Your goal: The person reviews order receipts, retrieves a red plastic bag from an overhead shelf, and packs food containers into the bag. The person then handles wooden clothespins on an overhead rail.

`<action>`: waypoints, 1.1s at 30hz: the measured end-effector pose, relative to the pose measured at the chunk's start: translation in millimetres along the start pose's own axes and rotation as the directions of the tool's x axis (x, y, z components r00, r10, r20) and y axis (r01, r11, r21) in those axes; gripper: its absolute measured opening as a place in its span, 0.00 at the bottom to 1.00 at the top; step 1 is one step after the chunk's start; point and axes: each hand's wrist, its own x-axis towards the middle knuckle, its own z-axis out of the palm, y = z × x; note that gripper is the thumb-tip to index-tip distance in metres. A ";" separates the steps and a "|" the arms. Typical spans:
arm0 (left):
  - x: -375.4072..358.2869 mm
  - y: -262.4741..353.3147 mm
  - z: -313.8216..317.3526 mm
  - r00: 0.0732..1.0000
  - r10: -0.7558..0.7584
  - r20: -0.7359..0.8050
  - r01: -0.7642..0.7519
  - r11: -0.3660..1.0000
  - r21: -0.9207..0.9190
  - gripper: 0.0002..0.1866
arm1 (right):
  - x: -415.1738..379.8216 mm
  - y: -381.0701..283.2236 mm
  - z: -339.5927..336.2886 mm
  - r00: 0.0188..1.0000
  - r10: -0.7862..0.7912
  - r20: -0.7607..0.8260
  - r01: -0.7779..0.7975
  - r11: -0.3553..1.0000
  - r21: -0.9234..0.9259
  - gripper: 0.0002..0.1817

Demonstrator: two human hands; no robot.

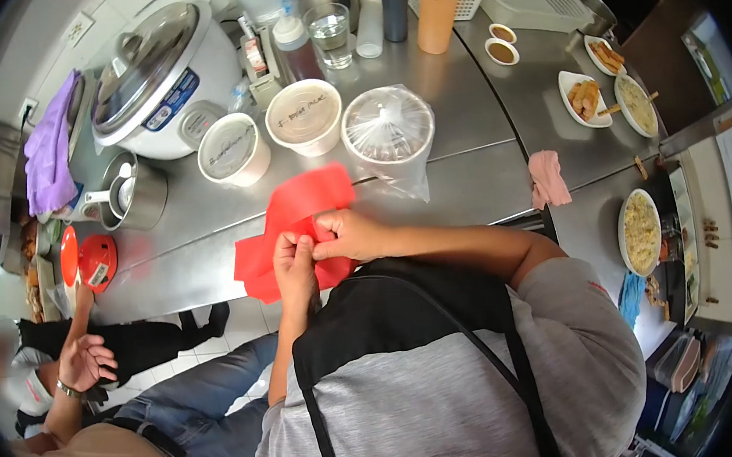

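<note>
A red cloth-like bag [290, 214], partly blurred, hangs at the counter's front edge between my hands. My left hand [295, 269] pinches it, thumb up. The fingers of my right hand [351, 235] are closed on it too, right beside the left thumb. Just beyond the bag stand two white lidded tubs with handwriting on their lids, a left tub [233, 150] and a middle tub [304, 118]. To their right sits a round container wrapped in a clear plastic bag [388, 134].
A rice cooker [162, 81] and a metal pot [138, 193] stand at the left. Bottles, including an orange one [438, 8], line the back. Food dishes [640, 233] and a pink cloth [548, 178] lie right. Two other people [88, 365] are at the left.
</note>
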 end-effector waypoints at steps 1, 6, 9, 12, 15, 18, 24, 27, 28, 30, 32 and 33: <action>2.0 0.9 2.7 1.000 -0.002 -0.004 0.002 0.999 -0.046 0.03 | -0.5 1.5 -1.5 0.996 0.054 -0.068 -0.040 0.979 0.200 0.09; 17.2 10.1 3.1 0.993 -0.092 -0.077 0.066 0.953 -0.295 0.09 | -0.3 -2.8 -27.0 0.955 -0.012 -0.295 0.025 0.999 0.039 0.17; 18.6 54.0 4.1 0.977 -0.194 -0.089 0.124 0.857 -0.501 0.10 | -0.8 11.8 -56.1 0.885 -0.221 -0.409 0.060 0.927 -0.370 0.10; 25.3 70.0 -22.0 0.975 -0.109 -0.195 0.002 0.878 -0.479 0.03 | -7.3 -12.1 -80.4 0.761 -0.437 -0.479 0.108 0.814 -0.571 0.07; 24.6 79.7 -66.9 0.961 0.274 -0.021 -0.274 0.962 0.004 0.05 | -10.8 -25.4 -103.0 0.674 -0.328 -0.663 0.072 0.921 -0.382 0.07; 22.4 79.4 -85.6 0.827 0.513 -0.228 -0.226 0.677 0.701 0.06 | -8.5 -16.6 -114.8 0.704 -0.175 -0.688 0.117 0.984 -0.131 0.08; 2.3 103.5 -15.7 0.824 0.560 0.089 -0.263 0.238 0.935 0.38 | 6.1 -45.7 -79.1 0.839 0.031 -0.543 0.061 0.987 0.151 0.09; -3.4 108.8 51.9 0.783 0.502 0.367 -0.472 0.097 0.876 0.47 | 18.3 -62.0 -65.4 0.878 -0.261 -0.400 0.291 0.957 0.013 0.12; 3.4 103.4 61.4 0.800 0.496 0.336 -0.382 -0.010 0.924 0.43 | 21.2 -69.1 -59.4 0.876 -0.330 -0.351 0.359 0.933 0.017 0.12; 18.4 90.8 67.3 0.827 0.492 0.274 -0.185 -0.222 0.957 0.37 | 19.7 -77.1 -47.8 0.891 -0.421 -0.169 0.435 0.899 0.057 0.14; 36.4 73.8 27.0 0.877 0.471 0.095 -0.164 0.107 0.981 0.29 | 10.5 -83.9 -43.0 0.940 -0.342 0.001 0.342 0.939 -0.024 0.10; 43.3 73.1 17.3 0.898 0.440 0.014 -0.148 0.273 0.951 0.25 | 6.6 -83.4 -43.0 0.952 -0.302 0.047 0.305 0.949 -0.075 0.11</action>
